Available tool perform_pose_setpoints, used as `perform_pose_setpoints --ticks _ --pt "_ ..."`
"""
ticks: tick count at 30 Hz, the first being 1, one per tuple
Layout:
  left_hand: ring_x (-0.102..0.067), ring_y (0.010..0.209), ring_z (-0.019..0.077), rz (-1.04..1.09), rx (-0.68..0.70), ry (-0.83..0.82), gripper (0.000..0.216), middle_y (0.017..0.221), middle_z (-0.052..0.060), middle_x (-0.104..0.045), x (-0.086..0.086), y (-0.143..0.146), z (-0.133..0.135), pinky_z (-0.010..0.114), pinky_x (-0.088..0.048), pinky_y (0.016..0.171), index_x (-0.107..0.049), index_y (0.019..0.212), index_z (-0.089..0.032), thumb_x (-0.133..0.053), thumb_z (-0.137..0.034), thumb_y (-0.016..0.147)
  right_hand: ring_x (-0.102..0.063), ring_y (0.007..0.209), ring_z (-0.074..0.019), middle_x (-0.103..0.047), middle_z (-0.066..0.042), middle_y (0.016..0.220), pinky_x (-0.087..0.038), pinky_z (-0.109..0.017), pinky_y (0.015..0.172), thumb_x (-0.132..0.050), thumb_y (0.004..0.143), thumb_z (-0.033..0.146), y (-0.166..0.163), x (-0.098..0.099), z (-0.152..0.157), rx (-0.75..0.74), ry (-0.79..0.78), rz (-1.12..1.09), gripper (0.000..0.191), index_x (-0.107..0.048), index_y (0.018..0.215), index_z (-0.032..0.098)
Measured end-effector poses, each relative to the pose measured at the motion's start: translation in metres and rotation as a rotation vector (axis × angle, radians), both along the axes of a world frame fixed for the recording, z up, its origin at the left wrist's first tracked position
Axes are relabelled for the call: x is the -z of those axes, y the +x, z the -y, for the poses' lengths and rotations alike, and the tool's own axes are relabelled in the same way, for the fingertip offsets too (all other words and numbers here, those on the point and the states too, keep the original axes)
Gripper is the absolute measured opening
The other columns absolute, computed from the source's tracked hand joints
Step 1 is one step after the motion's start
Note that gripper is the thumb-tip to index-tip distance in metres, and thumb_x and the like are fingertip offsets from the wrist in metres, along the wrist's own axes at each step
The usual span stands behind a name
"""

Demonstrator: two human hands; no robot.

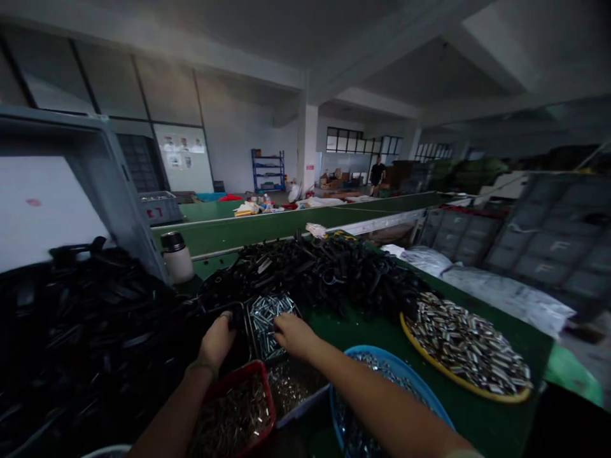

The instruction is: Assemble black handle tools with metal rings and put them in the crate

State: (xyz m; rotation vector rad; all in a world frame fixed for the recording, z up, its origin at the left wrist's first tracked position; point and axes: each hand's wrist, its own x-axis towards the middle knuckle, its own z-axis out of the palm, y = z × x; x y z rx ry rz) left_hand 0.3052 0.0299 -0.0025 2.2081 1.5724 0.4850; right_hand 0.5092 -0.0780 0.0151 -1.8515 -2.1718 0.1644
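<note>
A: What is nearest?
B: A red basket point(270, 395) with small metal pieces point(238, 413), and to its right a blue basin point(365, 349), partly behind the right forearm point(382, 404).
A: And where are the bolts?
B: The silver bolts point(267, 318) lie in a black tray point(274, 360), directly to the left of the right hand point(291, 334).
A: How is this hand?
B: Its fingers are curled, with the tips at the bolts; I cannot tell if it grips one. The left hand point(218, 340) is also curled, beside a dark box point(242, 334); its hold I cannot tell.
A: Which way do the bolts point?
B: In many directions; their long axes cross.
A: And farther?
B: A heap of black parts point(310, 270), then a blue shelf point(268, 175).
</note>
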Motion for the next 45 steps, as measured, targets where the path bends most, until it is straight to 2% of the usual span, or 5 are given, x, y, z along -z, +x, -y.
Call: perform_pose_setpoints --ticks 9,17,30,41,45 --pt "-0.065 0.1 0.025 1.173 -0.136 -0.517 0.045 0.108 0.008 -0.068 -0.024 -0.03 0.164 0.04 -0.053 0.088 -0.062 0.106 -0.017 -0.071 -0.045 0.072 -0.061 0.082 -0.0161 -0.066 -0.001 0.087 -0.046 -0.026 0.075 -0.056 0.087 0.023 -0.05 -0.014 0.137 -0.024 -0.05 -0.787 0.009 -0.063 0.092 0.021" --pt "-0.065 0.089 0.0137 1.621 -0.294 -0.903 0.029 0.096 0.003 -0.068 0.004 -0.052 0.304 0.028 -0.053 0.084 -0.068 0.093 -0.017 -0.081 -0.026 0.068 -0.06 0.071 -0.0147 -0.061 -0.002 0.077 -0.047 -0.024 0.065 -0.054 0.086 0.019 -0.095 0.018 0.217 -0.122 0.152 -0.768 0.009 -0.062 0.084 0.022" --pt "-0.064 0.101 0.0206 1.521 -0.181 -0.687 0.052 0.109 0.007 -0.069 0.012 -0.054 0.346 0.034 -0.048 0.095 -0.064 0.104 -0.018 -0.082 -0.012 0.056 -0.062 0.083 -0.0223 -0.063 -0.01 0.089 -0.053 -0.035 0.073 -0.045 0.079 0.008 -0.118 0.044 0.253 -0.261 0.209 -0.349 0.033 -0.062 0.105 0.018" --pt "-0.065 0.068 0.0086 1.574 -0.211 -1.009 0.029 0.083 0.003 -0.069 0.006 -0.086 0.368 0.02 -0.052 0.069 -0.063 0.096 -0.016 -0.075 -0.027 0.073 -0.051 0.056 -0.0128 -0.054 0.001 0.064 -0.044 -0.025 0.053 -0.058 0.082 0.052 -0.122 0.064 0.254 0.04 -0.514 -1.366 0.033 -0.055 0.08 0.019" --pt "-0.067 0.08 0.013 1.465 -0.239 -0.92 0.024 0.093 0.005 -0.069 0.012 -0.085 0.369 0.026 -0.053 0.079 -0.063 0.097 -0.017 -0.07 -0.025 0.076 -0.048 0.05 -0.0132 -0.051 0.003 0.061 -0.039 -0.025 0.046 -0.054 0.083 0.054 -0.134 0.065 0.256 0.245 -0.402 -1.385 0.032 -0.052 0.087 0.022"
